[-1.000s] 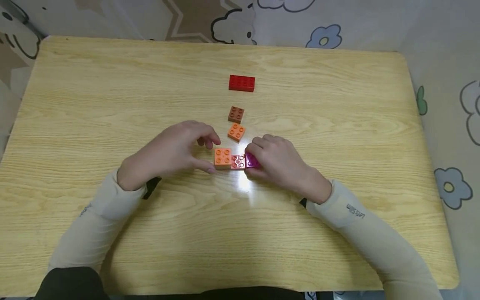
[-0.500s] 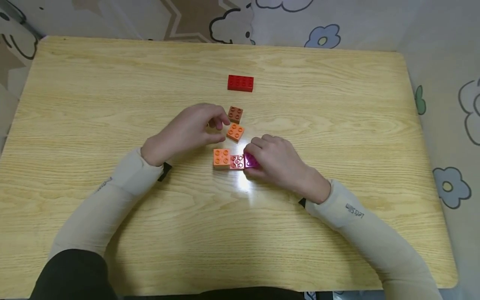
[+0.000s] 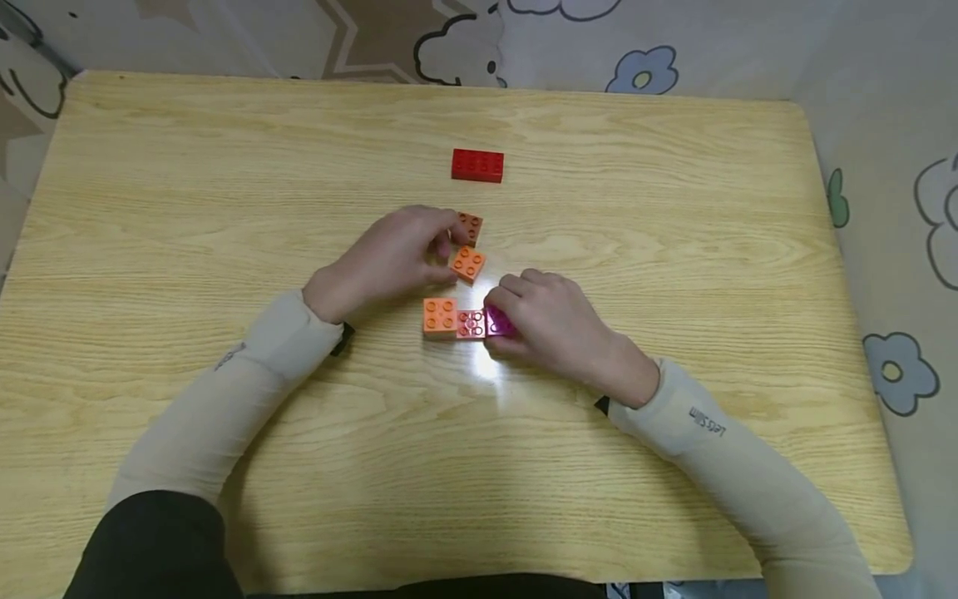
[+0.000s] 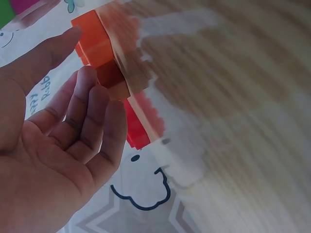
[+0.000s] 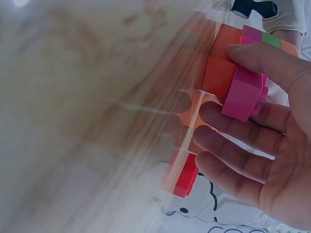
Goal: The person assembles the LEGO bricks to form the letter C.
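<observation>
My right hand grips the near end of a joined row of toy building bricks by its magenta brick. In the right wrist view, the row has orange below and pink, green and orange above. A pinkish-red brick and a taller orange end show to the left. My left hand reaches around a loose orange 2x2 brick, thumb by its near-left side and fingers at its far side. Just behind that sits a brown 2x2 brick, partly covered by the left fingers.
A red 2x4 brick lies farther back on the wood-grain table. The table's far edge meets a wall with cartoon figures and flowers. Light glares on the tabletop near the joined row.
My left hand has left the side of the joined row and moved up and right to the loose orange brick. The right hand keeps holding the row in place.
</observation>
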Tool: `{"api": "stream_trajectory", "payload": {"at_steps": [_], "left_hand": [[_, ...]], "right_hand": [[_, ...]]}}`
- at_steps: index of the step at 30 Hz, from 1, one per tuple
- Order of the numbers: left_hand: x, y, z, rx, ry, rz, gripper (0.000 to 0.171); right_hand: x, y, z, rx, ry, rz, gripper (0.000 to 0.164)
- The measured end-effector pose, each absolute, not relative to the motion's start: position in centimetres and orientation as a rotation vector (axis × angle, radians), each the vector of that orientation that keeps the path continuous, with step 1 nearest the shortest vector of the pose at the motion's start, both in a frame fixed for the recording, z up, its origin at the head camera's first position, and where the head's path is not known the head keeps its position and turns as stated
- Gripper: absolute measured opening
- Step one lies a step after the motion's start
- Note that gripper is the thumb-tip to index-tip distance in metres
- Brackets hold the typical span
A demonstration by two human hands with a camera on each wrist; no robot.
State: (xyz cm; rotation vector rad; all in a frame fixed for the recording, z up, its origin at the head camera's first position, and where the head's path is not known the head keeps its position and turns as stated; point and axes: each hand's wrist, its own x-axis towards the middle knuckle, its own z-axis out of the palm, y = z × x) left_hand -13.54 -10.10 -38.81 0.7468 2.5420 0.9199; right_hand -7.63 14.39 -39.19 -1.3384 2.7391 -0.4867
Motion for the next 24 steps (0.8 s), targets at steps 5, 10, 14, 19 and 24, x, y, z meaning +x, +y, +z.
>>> {"api": "stream_trajectory", "payload": {"at_steps": [5,10,14,19,24], "left_hand": [[-13.66,-9.86,-38.95,0.757,2.545,0.909,0.036],[-13.73,-9.71,-38.94,0.76,2.554,0.88,0.034],[-13.8,-9.61,-38.92,0.758,2.555,0.852,0.034],[-13.87,-9.51,-38.92,0.755,2.55,0.831,0.034],[-13.87,-9.53,-39.03,0.758,2.545,0.84,0.031]], "right_hand": [[-7.64,14.4,-39.23,-1.334,2.737,-0.499,0.03],[-7.66,14.38,-39.17,-1.328,2.733,-0.501,0.029],[-7.66,14.36,-39.14,-1.33,2.732,-0.496,0.029],[-7.69,14.37,-39.12,-1.324,2.729,-0.488,0.031],[-7.71,14.47,-39.17,-1.318,2.731,-0.484,0.032]]}}
